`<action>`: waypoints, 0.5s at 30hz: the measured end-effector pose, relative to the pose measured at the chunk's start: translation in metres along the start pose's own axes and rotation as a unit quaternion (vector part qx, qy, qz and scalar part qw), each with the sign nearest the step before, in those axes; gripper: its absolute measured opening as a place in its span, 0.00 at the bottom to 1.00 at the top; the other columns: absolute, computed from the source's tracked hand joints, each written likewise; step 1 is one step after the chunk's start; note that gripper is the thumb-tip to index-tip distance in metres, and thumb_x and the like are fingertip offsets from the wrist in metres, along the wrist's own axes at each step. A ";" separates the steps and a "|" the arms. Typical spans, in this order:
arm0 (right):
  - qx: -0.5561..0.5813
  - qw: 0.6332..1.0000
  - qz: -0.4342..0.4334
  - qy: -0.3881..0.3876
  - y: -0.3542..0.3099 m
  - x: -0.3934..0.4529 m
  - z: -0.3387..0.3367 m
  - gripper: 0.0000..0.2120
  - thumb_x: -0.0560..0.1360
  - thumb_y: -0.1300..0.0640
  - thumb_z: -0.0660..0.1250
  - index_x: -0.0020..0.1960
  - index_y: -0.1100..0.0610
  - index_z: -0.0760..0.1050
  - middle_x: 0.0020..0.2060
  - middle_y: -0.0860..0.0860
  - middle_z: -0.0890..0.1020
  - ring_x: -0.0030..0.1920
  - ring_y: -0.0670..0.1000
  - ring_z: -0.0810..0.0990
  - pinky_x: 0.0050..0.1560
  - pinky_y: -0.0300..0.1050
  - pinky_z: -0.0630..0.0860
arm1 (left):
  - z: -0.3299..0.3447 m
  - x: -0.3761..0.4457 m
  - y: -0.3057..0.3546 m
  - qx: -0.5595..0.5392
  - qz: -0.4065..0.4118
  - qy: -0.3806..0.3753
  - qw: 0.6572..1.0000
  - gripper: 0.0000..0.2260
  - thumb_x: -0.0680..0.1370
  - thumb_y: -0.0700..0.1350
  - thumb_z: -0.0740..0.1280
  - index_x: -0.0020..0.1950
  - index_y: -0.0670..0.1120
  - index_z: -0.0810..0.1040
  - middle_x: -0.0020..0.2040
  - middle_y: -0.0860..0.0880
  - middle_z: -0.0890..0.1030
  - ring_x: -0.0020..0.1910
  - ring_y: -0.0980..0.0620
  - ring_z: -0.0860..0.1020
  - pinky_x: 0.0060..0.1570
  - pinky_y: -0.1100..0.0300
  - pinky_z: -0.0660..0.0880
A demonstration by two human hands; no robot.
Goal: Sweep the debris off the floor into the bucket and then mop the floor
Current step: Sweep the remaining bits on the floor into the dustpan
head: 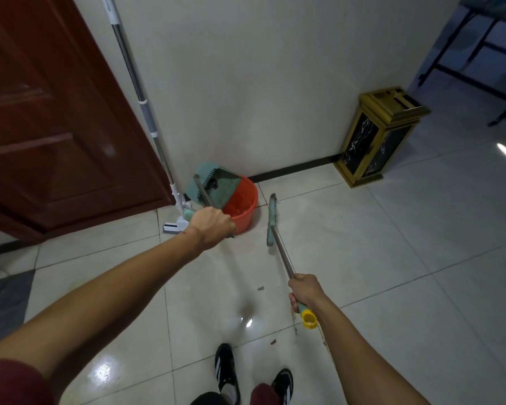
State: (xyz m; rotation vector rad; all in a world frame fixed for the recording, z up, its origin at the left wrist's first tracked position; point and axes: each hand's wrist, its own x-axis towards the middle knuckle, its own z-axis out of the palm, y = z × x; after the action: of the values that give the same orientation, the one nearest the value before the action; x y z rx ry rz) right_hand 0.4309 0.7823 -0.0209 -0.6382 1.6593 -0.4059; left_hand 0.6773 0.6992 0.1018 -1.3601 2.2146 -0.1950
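Teal dustpan (pixel 216 185) tilted over orange bucket (pixel 243 206) — dirty.

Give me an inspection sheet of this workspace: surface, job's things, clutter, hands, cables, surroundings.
Surface: glossy pale tiled floor, light glare near the feet.
Job's things: dustpan tipped over the red bucket; broom with its head on the floor right of the bucket; mop leaning on the wall beside the door.
Clutter: debris and a few more bits on the tiles near the right hand.
Hands: left hand grips the dustpan's handle; right hand grips the broom's handle.
Cables: nothing seen.
Surroundings: gold and black bin against the wall; dark table legs top right; shoes at the bottom.
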 end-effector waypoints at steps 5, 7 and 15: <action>-0.012 1.000 -0.005 -0.015 0.011 0.000 -0.006 0.03 0.77 0.65 0.64 0.49 0.63 0.76 0.23 0.55 0.72 0.21 0.51 0.68 0.25 0.39 0.69 | -0.011 -0.030 -0.001 -0.086 -0.100 0.025 0.991 0.09 0.81 0.45 0.65 0.57 0.48 0.82 0.52 0.44 0.85 0.52 0.40 0.83 0.45 0.51 0.76; -0.021 0.999 -0.013 -0.024 0.016 -0.003 -0.009 0.03 0.76 0.66 0.65 0.50 0.64 0.74 0.22 0.55 0.72 0.21 0.51 0.68 0.24 0.39 0.69 | -0.013 -0.043 -0.002 -0.127 -0.152 0.030 0.980 0.10 0.78 0.41 0.67 0.57 0.49 0.82 0.52 0.44 0.84 0.52 0.40 0.83 0.43 0.52 0.73; -0.108 0.993 -0.025 -0.026 0.039 -0.011 -0.019 0.10 0.76 0.71 0.62 0.55 0.63 0.75 0.26 0.57 0.73 0.23 0.52 0.69 0.25 0.41 0.68 | 0.017 -0.113 0.018 -0.302 -0.319 0.105 0.892 0.19 0.75 0.39 0.65 0.65 0.52 0.79 0.52 0.40 0.83 0.51 0.36 0.81 0.45 0.48 0.76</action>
State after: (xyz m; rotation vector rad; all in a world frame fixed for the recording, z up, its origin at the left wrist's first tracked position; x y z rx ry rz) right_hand 0.4059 0.8181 -0.0313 -0.8449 1.6532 -0.2439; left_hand 0.7119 0.8077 0.1211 -2.4979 1.9809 0.1454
